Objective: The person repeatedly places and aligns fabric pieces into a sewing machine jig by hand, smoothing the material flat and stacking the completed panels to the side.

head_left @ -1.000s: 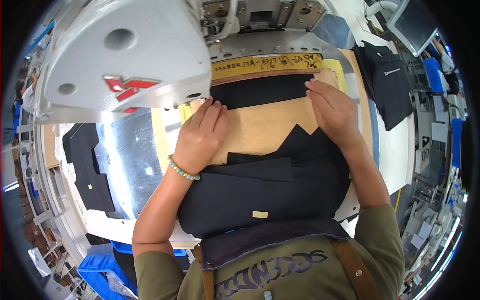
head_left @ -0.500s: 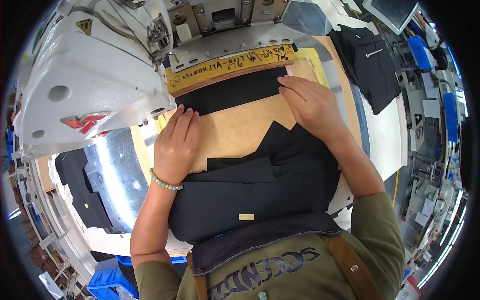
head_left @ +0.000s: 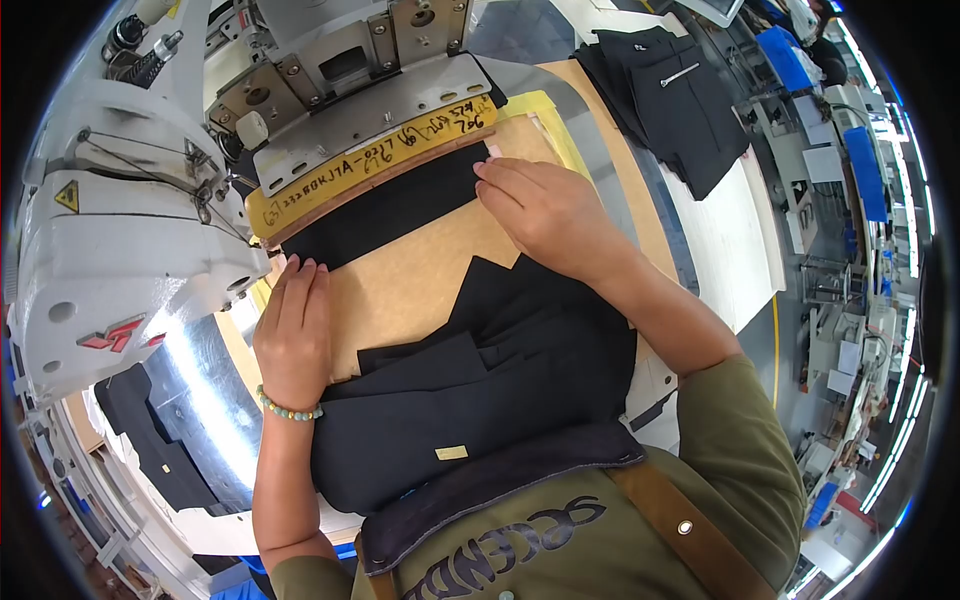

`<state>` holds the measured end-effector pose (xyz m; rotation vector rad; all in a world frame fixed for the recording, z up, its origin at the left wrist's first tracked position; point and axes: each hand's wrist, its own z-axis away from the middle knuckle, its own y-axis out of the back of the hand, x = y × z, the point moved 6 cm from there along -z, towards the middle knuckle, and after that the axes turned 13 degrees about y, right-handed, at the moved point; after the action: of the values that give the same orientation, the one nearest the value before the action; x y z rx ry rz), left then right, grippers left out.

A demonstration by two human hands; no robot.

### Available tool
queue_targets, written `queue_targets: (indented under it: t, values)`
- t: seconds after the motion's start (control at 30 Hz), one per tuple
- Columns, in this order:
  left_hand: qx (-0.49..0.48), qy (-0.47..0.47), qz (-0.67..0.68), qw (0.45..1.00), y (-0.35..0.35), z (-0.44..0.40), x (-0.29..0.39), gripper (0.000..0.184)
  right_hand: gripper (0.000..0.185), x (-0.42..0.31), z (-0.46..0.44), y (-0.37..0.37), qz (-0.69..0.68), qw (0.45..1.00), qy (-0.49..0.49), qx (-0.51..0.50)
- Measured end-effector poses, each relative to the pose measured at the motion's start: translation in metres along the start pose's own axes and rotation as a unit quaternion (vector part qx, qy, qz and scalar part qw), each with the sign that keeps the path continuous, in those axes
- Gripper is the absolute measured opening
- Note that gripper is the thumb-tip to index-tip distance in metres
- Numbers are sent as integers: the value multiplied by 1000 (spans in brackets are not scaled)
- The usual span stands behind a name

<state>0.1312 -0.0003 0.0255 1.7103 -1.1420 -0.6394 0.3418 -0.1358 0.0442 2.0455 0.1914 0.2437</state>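
Both hands bracket a black strip (head_left: 390,212), which lies diagonally across the upper centre of the frame on a tan board (head_left: 400,285). Left hand (head_left: 293,345): open, palm down, its fingers extended side by side, with the fingertips at the strip's lower-left end. Right hand (head_left: 550,215): thumb and forefinger drawn close together at the strip's upper-right end; whether they pinch the fabric or only press on it cannot be told from this angle. Contact at the two ends, rather than the middle, probably serves to hold the strip taut and straight while leaving its length unobstructed. Its upper edge runs alongside a yellow bar (head_left: 380,160) bearing handwritten marks, which seems to offer a straight reference for alignment. Both forearms reach around the bunched black cloth (head_left: 480,380) at lower centre; that cloth rests against the person's front and partly over the board, an arrangement that likely takes its weight near the body. A white machine head (head_left: 110,260) stands at left, close to the left fingertips. Folded dark garments (head_left: 670,110) lie at upper right, and another dark piece (head_left: 155,430) at lower left, both apart from the hands.
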Motion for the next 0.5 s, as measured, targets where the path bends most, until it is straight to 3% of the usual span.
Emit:
queue_targets:
  t: [0.5]
  values:
    - [-1, 3, 5, 1000, 1, -2, 1, 28, 17, 1, -2, -3, 10, 1000, -4, -4]
